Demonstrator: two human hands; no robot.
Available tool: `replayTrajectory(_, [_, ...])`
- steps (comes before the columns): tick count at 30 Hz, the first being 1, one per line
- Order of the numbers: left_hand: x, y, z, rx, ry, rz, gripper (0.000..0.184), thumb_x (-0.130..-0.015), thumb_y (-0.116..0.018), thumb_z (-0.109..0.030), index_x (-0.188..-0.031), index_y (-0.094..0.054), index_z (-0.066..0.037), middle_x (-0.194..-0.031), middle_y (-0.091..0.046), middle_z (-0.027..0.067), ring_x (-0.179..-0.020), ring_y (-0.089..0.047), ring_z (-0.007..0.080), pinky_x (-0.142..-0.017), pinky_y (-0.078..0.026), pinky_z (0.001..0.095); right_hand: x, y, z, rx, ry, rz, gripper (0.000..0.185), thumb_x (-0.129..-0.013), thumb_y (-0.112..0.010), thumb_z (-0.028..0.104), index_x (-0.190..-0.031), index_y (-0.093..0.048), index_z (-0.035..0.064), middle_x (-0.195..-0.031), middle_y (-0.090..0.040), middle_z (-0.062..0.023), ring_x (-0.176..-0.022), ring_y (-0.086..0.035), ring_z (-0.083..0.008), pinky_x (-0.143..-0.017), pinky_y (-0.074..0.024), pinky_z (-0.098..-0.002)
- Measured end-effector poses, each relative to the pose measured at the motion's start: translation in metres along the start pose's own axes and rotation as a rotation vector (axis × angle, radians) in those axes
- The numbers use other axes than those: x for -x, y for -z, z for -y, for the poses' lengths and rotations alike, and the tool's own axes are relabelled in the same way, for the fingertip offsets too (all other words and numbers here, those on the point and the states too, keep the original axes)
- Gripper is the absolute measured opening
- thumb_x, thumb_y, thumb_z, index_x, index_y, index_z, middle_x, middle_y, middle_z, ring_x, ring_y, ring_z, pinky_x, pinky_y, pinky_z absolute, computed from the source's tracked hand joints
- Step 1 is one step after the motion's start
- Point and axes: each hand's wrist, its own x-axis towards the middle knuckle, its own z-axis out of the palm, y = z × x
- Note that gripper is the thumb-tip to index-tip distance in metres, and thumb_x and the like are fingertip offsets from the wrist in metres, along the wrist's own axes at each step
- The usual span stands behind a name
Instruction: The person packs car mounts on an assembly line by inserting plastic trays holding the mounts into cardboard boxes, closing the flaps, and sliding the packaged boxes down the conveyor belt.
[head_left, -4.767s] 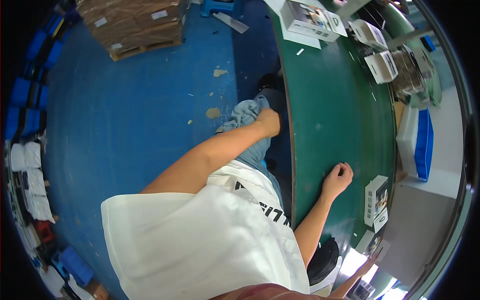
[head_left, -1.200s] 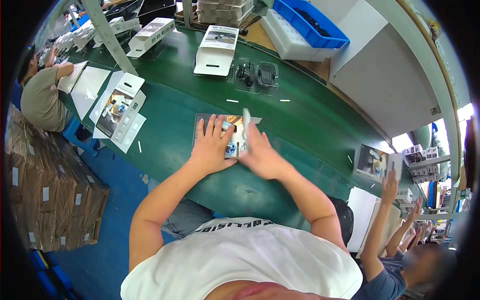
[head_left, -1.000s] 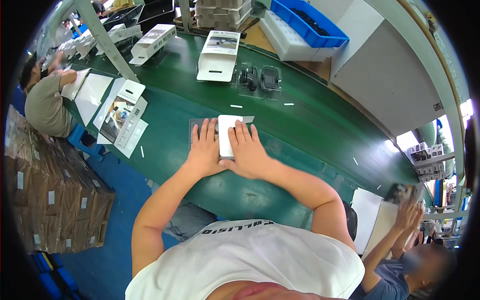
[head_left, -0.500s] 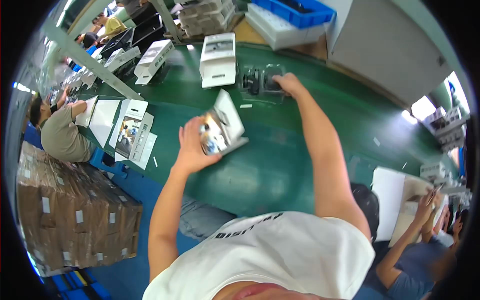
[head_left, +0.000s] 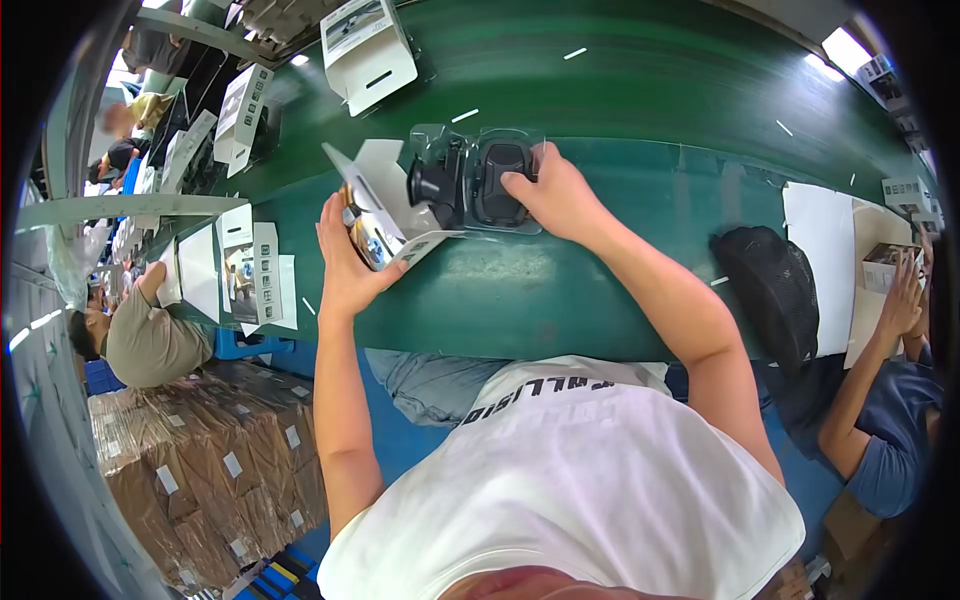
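At centre, left hand (head_left: 350, 275) clasps carton (head_left: 374, 224), right hand (head_left: 558, 200) pinches tray (head_left: 505, 229), grips partly hidden.

Green work surface (head_left: 550, 325), centre | open white box (head_left: 382, 72), upper left | white strip (head_left: 465, 116), upper centre | black mesh item (head_left: 765, 290), right

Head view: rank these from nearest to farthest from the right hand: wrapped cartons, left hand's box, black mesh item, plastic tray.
1. Plastic tray: in the right hand
2. Box: in the left hand
3. Black mesh item: right side
4. Wrapped cartons: lower left
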Motion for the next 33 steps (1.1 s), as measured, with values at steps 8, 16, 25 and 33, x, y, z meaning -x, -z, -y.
replayTrajectory(8, [0.002,-0.002,-0.016,-0.246,-0.149,0.137,0.137,-0.058,-0.097,-0.044,-0.169,-0.029,-0.005,-0.168,-0.037,0.0254,-0.160,-0.031,0.0461,-0.132,-0.012,0.0670,0.011,-0.001,0.007,0.256,0.085,0.182,0.066,-0.100,-0.073,0.034,-0.138,-0.047,-0.0139,-0.105,-0.072,-0.0342,-0.103,-0.073,-0.0482,-0.092,-0.0562,-0.0505])
replayTrajectory(16, [-0.007,-0.001,-0.027,-0.354,-0.203,0.244,0.131,-0.056,-0.097,-0.047,-0.166,-0.038,-0.008,-0.167,-0.036,0.0264,-0.159,-0.030,0.0461,-0.131,-0.012,0.0687,-0.022,-0.043,-0.010,0.292,0.198,0.306,0.060,-0.095,-0.076,0.040,-0.122,-0.055,-0.0098,-0.108,-0.072,-0.0305,-0.105,-0.072,-0.0478,-0.094,-0.0577,-0.0515])
replayTrajectory(25, [-0.001,-0.003,-0.027,-0.319,-0.203,0.177,0.123,-0.056,-0.095,-0.049,-0.162,-0.046,-0.008,-0.164,-0.039,0.0271,-0.158,-0.032,0.0460,-0.131,-0.014,0.0693,-0.016,-0.016,-0.017,-0.164,0.046,0.442,0.072,-0.111,-0.053,0.057,-0.155,-0.059,-0.0005,-0.155,-0.062,-0.0216,-0.138,-0.064,-0.0321,-0.117,-0.0493,-0.0467])
replayTrajectory(33, [-0.023,-0.036,-0.076,-0.274,-0.249,0.209,0.121,-0.063,-0.096,-0.049,-0.164,-0.043,-0.010,-0.163,-0.037,0.0312,-0.157,-0.031,0.0497,-0.130,-0.015,0.0719,0.001,-0.008,0.002,-0.696,-0.184,0.449,0.072,-0.117,-0.040,0.060,-0.154,-0.059,0.0011,-0.147,-0.069,-0.0151,-0.135,-0.066,-0.0257,-0.115,-0.0503,-0.0420])
